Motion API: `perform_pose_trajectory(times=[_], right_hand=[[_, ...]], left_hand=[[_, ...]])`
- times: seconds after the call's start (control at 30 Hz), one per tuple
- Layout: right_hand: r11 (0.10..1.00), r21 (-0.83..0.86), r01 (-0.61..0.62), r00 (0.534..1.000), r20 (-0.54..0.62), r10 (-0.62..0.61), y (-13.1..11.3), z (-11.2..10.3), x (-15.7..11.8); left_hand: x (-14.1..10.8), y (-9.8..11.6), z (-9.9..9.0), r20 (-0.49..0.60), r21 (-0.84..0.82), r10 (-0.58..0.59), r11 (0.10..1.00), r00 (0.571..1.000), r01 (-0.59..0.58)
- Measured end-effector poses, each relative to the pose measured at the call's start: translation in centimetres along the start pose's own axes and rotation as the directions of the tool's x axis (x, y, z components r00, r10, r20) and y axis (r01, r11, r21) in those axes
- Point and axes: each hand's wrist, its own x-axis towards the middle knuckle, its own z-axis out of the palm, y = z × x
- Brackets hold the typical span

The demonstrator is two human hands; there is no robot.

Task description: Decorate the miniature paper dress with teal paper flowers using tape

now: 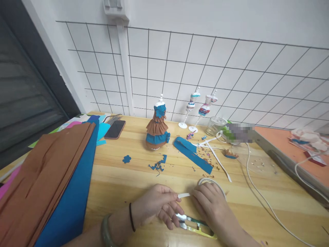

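A short strip of white tape (183, 195) stretches between my two hands. My left hand (164, 204) pinches one end between thumb and forefinger, its other fingers curled loosely below. The other end meets my right hand (212, 202), whose fingers are closed, knuckles up, over the near side of a white tape roll (221, 189). Scissors with yellow and green handles (196, 228) lie beneath and between the hands. Farther back stands a small mannequin in a tiered brown and blue paper dress (157, 127). A blue paper flower (126, 159) lies on the wooden table (115, 181).
Brown sheets (48, 175) and blue sheets (74, 192) cover the left side, near a phone (115, 129). Blue strips (192, 156), paper scraps (158, 164), two small mannequins (191, 103) and a glass jar (216, 126) stand or lie behind. A white cable (259, 193) runs down the right.
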Motion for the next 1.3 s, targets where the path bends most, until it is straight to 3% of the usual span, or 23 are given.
perform_pose_trajectory(times=[0.2,0.3,0.37,0.47,0.53,0.6,0.67,0.7,0.73,0.77,0.87,0.93,1.0,1.1,1.3], right_hand=[[1.0,0.023,-0.018,0.999,0.031,0.017,-0.6,-0.2,0.0],[0.977,0.191,-0.097,0.995,0.025,0.094,-0.5,-0.6,0.1],[0.898,0.373,-0.233,0.972,0.085,0.217,-0.5,-0.9,0.3],[0.611,0.603,-0.513,0.852,0.276,0.445,-0.3,-1.1,0.2],[0.36,0.679,-0.64,0.727,0.381,0.572,0.0,-0.9,0.1],[0.152,0.707,-0.691,0.601,0.444,0.665,0.4,-0.6,-0.1],[0.036,0.719,-0.694,0.515,0.461,0.723,0.6,-0.5,-0.1],[0.033,0.725,-0.688,0.504,0.445,0.741,0.5,-0.5,-0.1],[0.077,0.731,-0.678,0.524,0.407,0.748,0.3,-0.6,0.0],[0.166,0.727,-0.666,0.573,0.357,0.738,-0.2,-0.7,0.2],[0.544,0.622,-0.563,0.796,0.232,0.559,-2.2,-1.3,0.9],[0.705,0.563,-0.431,0.896,0.171,0.411,-3.7,-1.8,1.5],[0.782,0.519,-0.344,0.937,0.132,0.325,-4.8,-2.1,2.0],[0.842,0.461,-0.281,0.959,0.098,0.266,-5.5,-2.3,2.3],[0.88,0.425,-0.214,0.977,0.081,0.198,-5.3,-2.4,1.9]], left_hand=[[0.3,-0.4,0.3,0.013,0.018,-0.039,0.999,0.999,0.039],[0.4,-0.5,0.5,-0.012,0.033,-0.023,0.999,1.0,0.024],[0.3,-0.4,0.5,-0.023,0.046,-0.008,0.999,1.0,0.009],[0.2,-0.3,0.6,-0.029,0.055,0.003,0.999,1.0,-0.002],[0.3,-0.3,0.5,-0.044,0.059,0.006,0.998,0.999,-0.003],[0.4,-0.4,0.4,-0.061,0.067,0.016,0.998,0.998,-0.012],[0.6,-0.6,0.3,-0.065,0.082,0.026,0.996,0.998,-0.02],[0.6,-0.6,0.2,-0.066,0.094,0.032,0.995,0.997,-0.026],[0.7,-0.7,0.3,-0.067,0.109,0.039,0.994,0.997,-0.031],[0.7,-0.7,0.3,-0.072,0.124,0.046,0.992,0.996,-0.037],[0.5,-0.5,0.6,-0.074,0.165,0.06,0.985,0.995,-0.047],[0.4,-0.5,0.8,-0.064,0.187,0.059,0.981,0.996,-0.046],[0.3,-0.5,0.9,-0.052,0.21,0.064,0.976,0.997,-0.052],[0.3,-0.6,0.8,-0.034,0.226,0.079,0.972,0.996,-0.07],[0.2,-0.6,0.7,-0.036,0.222,0.09,0.972,0.995,-0.079]])
